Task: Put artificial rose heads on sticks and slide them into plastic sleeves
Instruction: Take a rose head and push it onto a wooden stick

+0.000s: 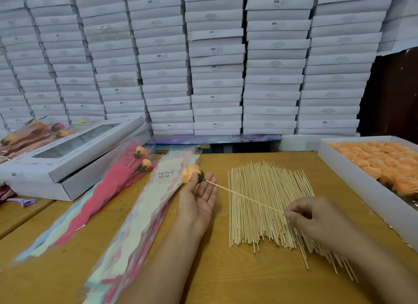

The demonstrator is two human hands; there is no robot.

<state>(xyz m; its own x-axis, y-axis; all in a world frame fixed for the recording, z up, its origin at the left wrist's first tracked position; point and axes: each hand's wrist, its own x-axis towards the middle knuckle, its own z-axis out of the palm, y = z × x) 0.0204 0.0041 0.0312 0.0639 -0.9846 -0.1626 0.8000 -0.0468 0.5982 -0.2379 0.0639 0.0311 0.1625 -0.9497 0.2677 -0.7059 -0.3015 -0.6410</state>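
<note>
Stacked white cardboard boxes (214,61) fill the background behind a yellow-brown wooden table (226,281). At the table's centre, a peach artificial rose head with a green base (192,173) is cradled at the fingertips of the left hand (199,199), palm up and fingers nearly straight rather than closed round it. A thin pale wooden stick (244,197) is seated in the green base, and its long axis runs from the rose toward 4 o'clock, where its free end is pinched between the curled fingers of the right hand (309,215). A loose pile of bamboo sticks (267,204) lies beneath. A stack of clear plastic sleeves printed LOVE YOU (144,215) lies just beside the left hand, toward 9 o'clock, long axis running from 1 to 7 o'clock. The left hand is nearer it, so the next move is judged to be leftward. A white tray of peach rose heads (384,163) sits at 3 o'clock.
</note>
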